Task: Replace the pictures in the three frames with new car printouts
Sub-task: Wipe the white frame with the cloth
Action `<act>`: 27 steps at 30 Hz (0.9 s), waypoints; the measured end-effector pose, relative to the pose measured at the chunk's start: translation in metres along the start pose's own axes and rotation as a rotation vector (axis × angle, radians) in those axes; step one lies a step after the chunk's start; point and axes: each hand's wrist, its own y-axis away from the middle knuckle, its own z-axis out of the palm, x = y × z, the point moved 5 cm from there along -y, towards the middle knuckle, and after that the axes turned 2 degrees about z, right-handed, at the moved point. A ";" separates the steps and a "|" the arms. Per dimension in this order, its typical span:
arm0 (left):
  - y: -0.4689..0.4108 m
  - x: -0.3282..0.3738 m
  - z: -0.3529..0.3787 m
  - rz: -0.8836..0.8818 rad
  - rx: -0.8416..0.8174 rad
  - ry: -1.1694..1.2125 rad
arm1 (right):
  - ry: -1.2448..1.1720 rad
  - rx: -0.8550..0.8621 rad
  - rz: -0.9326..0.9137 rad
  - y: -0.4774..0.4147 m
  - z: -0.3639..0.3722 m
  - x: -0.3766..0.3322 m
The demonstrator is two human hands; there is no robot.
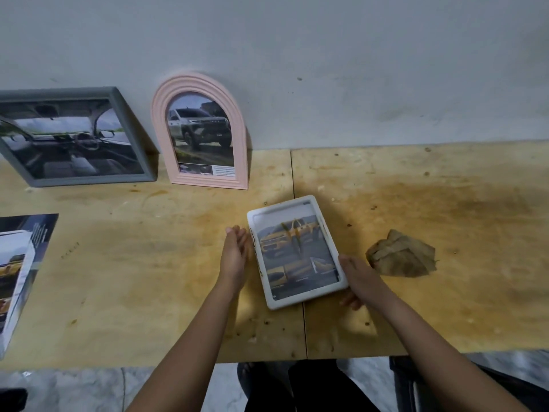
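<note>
A white rounded frame [279, 301] with a yellow car picture is tilted up off the wooden table [148, 248] near its middle. My right hand [358, 281] grips its lower right corner. My left hand [236, 254] is flat beside the frame's left edge with fingers straight; whether it touches the frame is unclear. A pink arched frame [240, 138] with a pickup picture leans on the wall. Left of it leans a grey rectangular frame [124, 114] showing a car interior. Car printouts [20, 263] lie at the table's left edge.
A crumpled brown paper [404, 257] lies right of the white frame, close to my right hand. A seam [297, 185] runs between two table boards under the frame. The grey wall [356, 69] stands behind. A dark chair [445, 382] sits below the front edge.
</note>
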 end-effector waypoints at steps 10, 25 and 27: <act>0.081 -0.064 -0.024 0.326 0.118 -0.783 | 0.782 0.415 -0.259 -0.029 -0.089 0.034; 0.100 -0.088 -0.005 0.353 0.259 -0.887 | 0.228 0.414 -0.601 -0.036 -0.107 -0.006; 0.101 -0.088 -0.004 0.363 0.273 -0.895 | 0.105 0.357 -0.526 -0.041 -0.101 -0.021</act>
